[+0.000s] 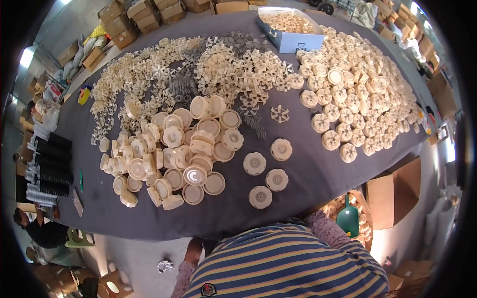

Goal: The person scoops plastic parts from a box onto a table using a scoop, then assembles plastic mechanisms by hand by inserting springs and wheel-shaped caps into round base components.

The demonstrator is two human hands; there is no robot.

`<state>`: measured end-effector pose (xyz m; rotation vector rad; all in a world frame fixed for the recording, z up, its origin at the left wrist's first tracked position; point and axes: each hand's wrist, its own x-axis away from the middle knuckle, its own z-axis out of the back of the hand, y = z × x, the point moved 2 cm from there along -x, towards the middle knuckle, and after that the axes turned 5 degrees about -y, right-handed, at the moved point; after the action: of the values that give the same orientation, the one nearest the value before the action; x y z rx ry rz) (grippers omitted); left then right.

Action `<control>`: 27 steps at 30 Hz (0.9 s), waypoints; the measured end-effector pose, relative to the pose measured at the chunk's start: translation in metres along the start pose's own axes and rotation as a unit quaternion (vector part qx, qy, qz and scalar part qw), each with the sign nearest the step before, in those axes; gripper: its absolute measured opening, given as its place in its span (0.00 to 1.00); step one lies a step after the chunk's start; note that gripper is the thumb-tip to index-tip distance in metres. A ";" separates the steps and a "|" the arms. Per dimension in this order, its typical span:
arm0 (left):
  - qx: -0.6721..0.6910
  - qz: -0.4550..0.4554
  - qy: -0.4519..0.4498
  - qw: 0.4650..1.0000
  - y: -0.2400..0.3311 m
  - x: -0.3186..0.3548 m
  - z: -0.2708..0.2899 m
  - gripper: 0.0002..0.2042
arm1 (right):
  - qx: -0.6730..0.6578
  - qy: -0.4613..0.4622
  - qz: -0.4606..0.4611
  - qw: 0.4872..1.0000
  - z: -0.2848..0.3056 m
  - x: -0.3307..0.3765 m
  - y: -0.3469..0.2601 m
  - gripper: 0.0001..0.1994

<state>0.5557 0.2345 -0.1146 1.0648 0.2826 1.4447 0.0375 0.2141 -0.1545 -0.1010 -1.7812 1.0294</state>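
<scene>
Neither of my hands shows in the head view; only my striped shirt (288, 263) and patterned sleeves (328, 226) fill the lower edge. On the dark grey table (308, 174), closest to me, lie several single cream round discs (260, 196). Left of them is a heap of cream round caps (184, 149). Farther back lie cream star-shaped pieces (238, 69) mixed with metal springs (181, 89). On the right, toothed cream wheels (348, 94) are spread out.
A blue-and-white box (290, 35) of cream parts stands at the back. Black ribbed rolls (49, 164) line the left edge. An open cardboard box (397, 193) and a green scoop (348, 218) sit under the right side. Cardboard cartons (134, 20) are stacked behind. Another person (42, 231) sits lower left.
</scene>
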 end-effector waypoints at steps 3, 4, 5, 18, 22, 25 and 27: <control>-0.040 0.100 -0.107 0.988 0.031 0.006 0.015 0.19 | 0.033 0.030 0.028 0.999 0.024 -0.012 -0.020 0.19; -0.028 0.092 -0.216 0.972 0.037 0.016 0.032 0.17 | 0.046 0.042 0.036 0.997 0.033 -0.016 -0.028 0.19; 0.004 0.065 -0.226 0.972 0.079 0.019 0.057 0.15 | 0.063 0.049 0.050 0.996 0.046 -0.016 -0.044 0.19; -0.279 -0.404 0.241 0.837 0.323 -0.301 0.046 0.18 | 0.352 0.294 0.408 0.789 0.098 -0.090 -0.364 0.13; -0.246 -0.349 0.196 0.882 0.306 -0.313 0.048 0.17 | 0.393 0.299 0.346 0.798 0.111 -0.112 -0.353 0.17; -0.245 -0.321 0.222 0.888 0.308 -0.302 0.055 0.15 | 0.358 0.250 0.385 0.813 0.121 -0.112 -0.349 0.21; -0.214 -0.342 0.236 0.884 0.309 -0.303 0.055 0.15 | 0.359 0.253 0.484 0.757 0.115 -0.103 -0.360 0.23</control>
<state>0.3369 -0.1224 0.0084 0.1836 0.5889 1.0182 0.1297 -0.1326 0.0032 -0.7996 -0.6528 2.1122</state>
